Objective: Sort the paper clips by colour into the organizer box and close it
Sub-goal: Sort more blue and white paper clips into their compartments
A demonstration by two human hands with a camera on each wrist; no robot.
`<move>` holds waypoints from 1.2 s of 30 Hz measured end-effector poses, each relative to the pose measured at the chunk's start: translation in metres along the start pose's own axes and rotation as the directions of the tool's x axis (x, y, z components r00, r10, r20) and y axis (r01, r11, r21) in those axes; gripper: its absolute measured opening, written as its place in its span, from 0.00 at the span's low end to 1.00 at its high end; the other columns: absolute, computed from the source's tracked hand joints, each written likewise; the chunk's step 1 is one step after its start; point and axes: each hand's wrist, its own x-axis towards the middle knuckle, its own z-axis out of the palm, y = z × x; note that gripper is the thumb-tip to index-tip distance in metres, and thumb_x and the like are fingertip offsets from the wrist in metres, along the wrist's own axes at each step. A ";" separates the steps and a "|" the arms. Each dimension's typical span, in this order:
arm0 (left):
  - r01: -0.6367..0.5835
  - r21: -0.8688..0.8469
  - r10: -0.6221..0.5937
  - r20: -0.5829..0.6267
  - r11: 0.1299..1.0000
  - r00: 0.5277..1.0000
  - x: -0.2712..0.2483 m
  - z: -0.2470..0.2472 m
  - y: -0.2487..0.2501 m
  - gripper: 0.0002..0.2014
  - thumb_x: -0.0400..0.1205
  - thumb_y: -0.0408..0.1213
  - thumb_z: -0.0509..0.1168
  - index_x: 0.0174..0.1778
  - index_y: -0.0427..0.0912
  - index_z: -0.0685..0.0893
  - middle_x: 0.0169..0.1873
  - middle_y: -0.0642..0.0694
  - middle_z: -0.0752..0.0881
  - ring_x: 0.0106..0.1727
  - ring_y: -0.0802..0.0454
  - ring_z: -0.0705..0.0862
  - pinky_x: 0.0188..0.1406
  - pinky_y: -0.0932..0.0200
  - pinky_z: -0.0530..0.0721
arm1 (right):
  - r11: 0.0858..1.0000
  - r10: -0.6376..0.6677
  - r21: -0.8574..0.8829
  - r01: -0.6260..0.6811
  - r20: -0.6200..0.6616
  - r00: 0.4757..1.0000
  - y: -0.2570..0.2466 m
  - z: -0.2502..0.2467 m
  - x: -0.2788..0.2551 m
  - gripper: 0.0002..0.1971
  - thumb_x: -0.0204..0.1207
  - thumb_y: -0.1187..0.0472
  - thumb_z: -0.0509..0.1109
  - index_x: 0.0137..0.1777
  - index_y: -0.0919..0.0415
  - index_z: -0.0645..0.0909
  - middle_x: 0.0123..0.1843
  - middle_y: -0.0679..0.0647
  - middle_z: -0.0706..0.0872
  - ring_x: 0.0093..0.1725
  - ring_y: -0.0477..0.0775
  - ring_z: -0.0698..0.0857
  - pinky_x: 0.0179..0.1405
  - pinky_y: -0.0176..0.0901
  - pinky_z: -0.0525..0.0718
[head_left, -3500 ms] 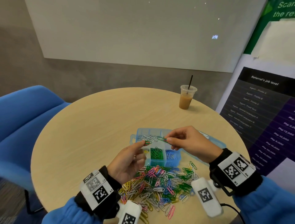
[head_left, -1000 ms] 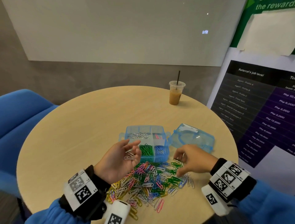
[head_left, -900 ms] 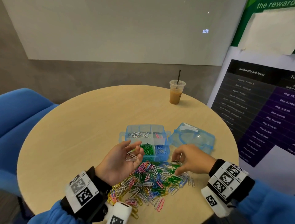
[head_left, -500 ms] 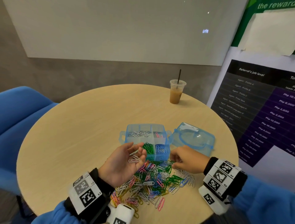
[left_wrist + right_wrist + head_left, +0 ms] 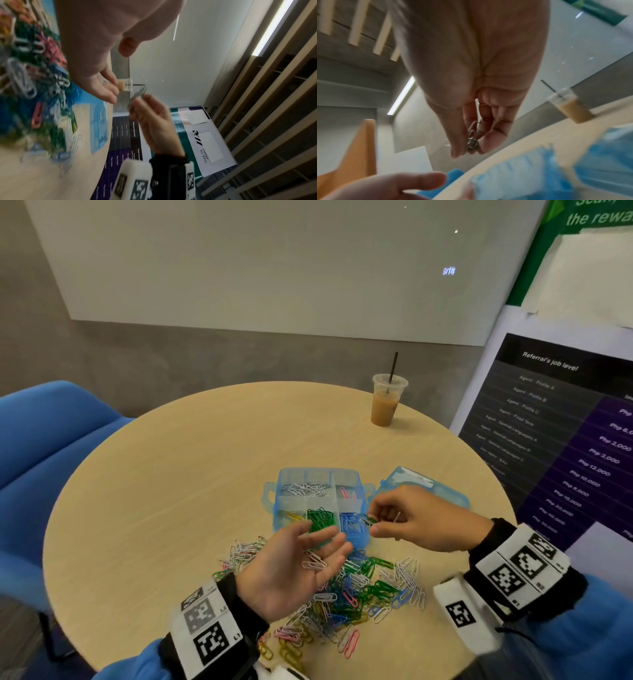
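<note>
Silver clips (image 5: 313,563) rest on your flat left hand (image 5: 291,571); your right hand (image 5: 416,520), lifted from the pile (image 5: 342,597), now pinches more beside the box (image 5: 318,501).

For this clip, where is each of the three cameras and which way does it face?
Head: worn on the head, looks forward and down at the round table, the organizer box, both hands and cuffs.
Left wrist: under the left hand, looks along its open palm toward the right hand.
Right wrist: under the right hand, looks along fingers pinching silver clips.
Shared: all three show the iced coffee cup.
</note>
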 end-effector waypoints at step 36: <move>-0.017 -0.191 0.042 0.127 0.981 0.991 -0.008 0.005 0.000 0.38 0.89 0.51 0.45 0.46 0.17 0.87 0.48 0.28 0.86 0.44 0.41 0.86 0.32 0.60 0.85 | 0.934 -0.292 0.131 0.334 -0.262 0.920 -0.049 0.050 0.008 0.11 0.70 0.66 0.80 0.52 0.57 0.91 0.44 0.48 0.93 0.43 0.37 0.89 0.46 0.33 0.86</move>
